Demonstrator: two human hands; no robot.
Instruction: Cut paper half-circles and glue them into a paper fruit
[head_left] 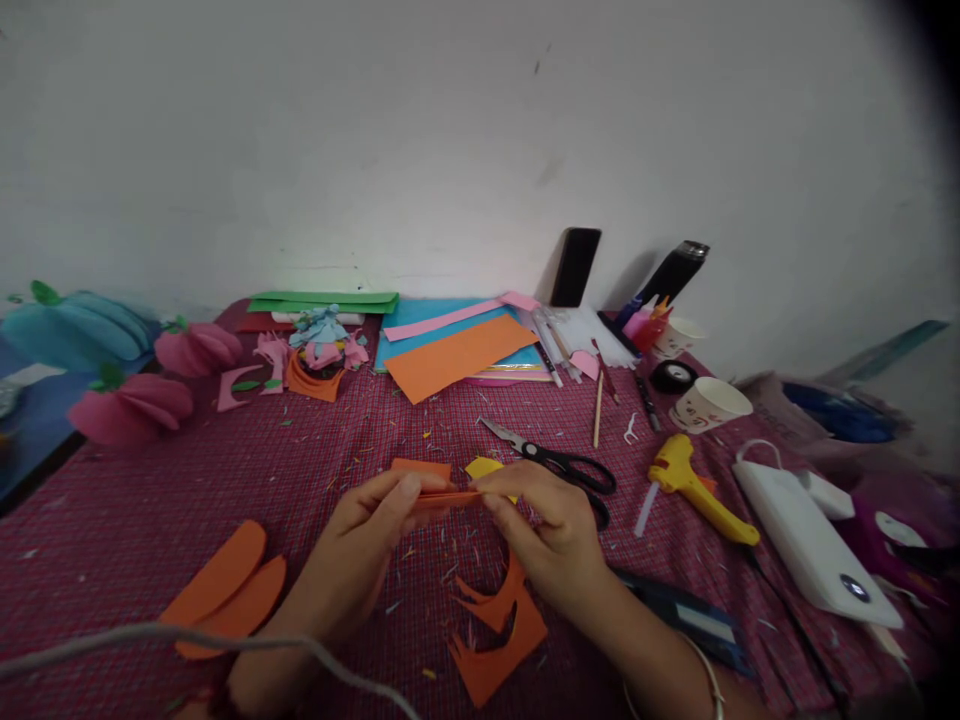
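Between my two hands is a folded piece of orange paper (450,498), seen nearly edge-on above the cloth. My left hand (367,525) pinches its left end between thumb and fingers. At the right end, the thumb and fingertips of my right hand (551,525) are closed on the same paper. Just behind it lie another orange paper piece (420,468) and a small yellow piece (486,467). Black-handled scissors (559,460) rest beyond my right hand. Curved orange offcuts (502,640) are below the hands, and rounded orange cut-outs (225,590) lie left of my left forearm.
A yellow glue gun (701,490), a white power bank (817,545) and a paper cup (711,404) stand or lie at the right. Paper pumpkins (131,405) sit at the left. Coloured sheets (461,358) are at the back, near a leaning phone (576,267). A cable (300,640) crosses the front left.
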